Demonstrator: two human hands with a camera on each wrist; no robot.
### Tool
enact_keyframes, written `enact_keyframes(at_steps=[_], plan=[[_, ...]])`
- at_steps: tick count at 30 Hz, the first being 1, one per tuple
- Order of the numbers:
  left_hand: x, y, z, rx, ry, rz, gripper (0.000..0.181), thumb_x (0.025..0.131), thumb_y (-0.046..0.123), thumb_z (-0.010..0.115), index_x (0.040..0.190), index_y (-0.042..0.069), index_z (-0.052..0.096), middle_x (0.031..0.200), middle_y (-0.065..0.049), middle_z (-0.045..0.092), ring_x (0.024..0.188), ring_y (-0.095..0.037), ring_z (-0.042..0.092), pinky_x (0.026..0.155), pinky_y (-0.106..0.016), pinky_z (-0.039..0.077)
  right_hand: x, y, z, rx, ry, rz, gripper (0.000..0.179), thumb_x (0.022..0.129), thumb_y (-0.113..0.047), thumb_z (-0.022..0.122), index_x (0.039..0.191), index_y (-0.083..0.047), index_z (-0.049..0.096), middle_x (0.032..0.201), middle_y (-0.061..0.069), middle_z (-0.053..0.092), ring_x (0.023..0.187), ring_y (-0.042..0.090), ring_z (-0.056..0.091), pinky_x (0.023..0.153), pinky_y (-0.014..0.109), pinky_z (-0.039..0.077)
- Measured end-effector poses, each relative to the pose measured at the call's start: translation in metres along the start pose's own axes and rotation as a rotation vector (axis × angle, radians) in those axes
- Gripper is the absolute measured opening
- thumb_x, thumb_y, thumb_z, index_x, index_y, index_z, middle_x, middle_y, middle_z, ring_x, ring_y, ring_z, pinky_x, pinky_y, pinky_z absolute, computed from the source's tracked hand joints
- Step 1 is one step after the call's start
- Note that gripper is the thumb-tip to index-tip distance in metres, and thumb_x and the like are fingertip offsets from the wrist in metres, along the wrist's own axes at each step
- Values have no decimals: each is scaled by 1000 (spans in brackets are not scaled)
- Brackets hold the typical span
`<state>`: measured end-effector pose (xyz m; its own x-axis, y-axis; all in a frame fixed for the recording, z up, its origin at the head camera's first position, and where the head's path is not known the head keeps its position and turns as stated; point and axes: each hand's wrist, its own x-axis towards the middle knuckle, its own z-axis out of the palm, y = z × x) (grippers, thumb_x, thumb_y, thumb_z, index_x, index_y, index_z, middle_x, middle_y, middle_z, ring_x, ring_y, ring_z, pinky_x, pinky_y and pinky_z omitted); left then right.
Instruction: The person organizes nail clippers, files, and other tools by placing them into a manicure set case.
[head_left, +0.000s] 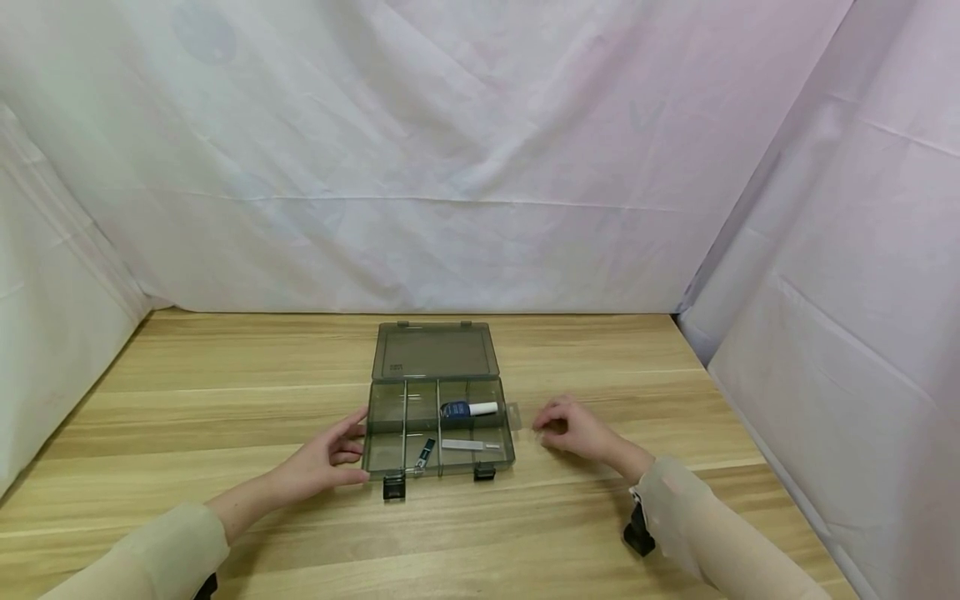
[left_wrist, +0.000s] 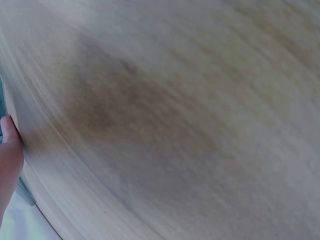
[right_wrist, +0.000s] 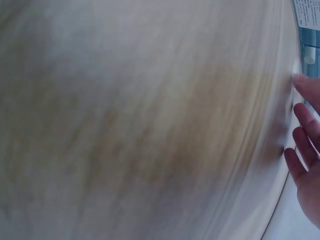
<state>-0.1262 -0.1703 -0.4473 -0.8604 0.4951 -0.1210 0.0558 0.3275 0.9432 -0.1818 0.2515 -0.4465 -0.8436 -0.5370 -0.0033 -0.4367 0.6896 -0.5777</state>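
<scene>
A: Largest item first?

B: Item 1, white cloth backdrop (head_left: pixel 450 167), filling the upper half and both sides of the head view. Item 2, wooden table (head_left: pixel 187 400), spanning the lower half.

A: On the table?

B: Item 3, smoky transparent organizer box (head_left: pixel 438 433), at centre of the frame, lid (head_left: pixel 435 350) laid open flat toward the top. Tray split into compartments by dividers. Two black latches on the lower edge; one, the left latch (head_left: pixel 393 486), hangs open.

A: Contents?

B: Item 4, blue bottle with white cap (head_left: pixel 467 409), lying on its side in the upper right compartment. Item 5, flat pale strip (head_left: pixel 468 446), in the lower right compartment. Item 6, small dark tool (head_left: pixel 425 454), tilted, in a lower middle compartment; too small to identify.

A: Hands?

B: Item 7, left hand (head_left: pixel 330 454), left of centre, fingers relaxed and loosely spread, tips at the box's left wall, holding nothing. Whether they actually touch the wall, cannot tell. Item 8, right hand (head_left: pixel 573 427), right of centre, near the box's right side but apart from it, fingers loosely curled downward over the table, holding nothing.

A: Wrist views?

B: Both blurred: mostly wood grain. Left wrist view shows a fingertip (left_wrist: pixel 10 132) at the left edge; right wrist view shows straightened fingers (right_wrist: pixel 305 145) at the right edge.
</scene>
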Motion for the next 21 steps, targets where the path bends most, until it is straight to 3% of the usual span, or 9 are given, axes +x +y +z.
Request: enact_keyframes(at_steps=[21], plan=[[1, -1, 0, 0, 3, 18, 96, 79, 14, 74, 147, -7, 9, 135, -37, 33, 115, -40, 47, 96, -30, 49, 1, 0, 3, -41, 13, -21, 5, 78, -15, 75, 81, -17, 71, 90, -5, 63, 92, 15, 52, 82, 28, 47]])
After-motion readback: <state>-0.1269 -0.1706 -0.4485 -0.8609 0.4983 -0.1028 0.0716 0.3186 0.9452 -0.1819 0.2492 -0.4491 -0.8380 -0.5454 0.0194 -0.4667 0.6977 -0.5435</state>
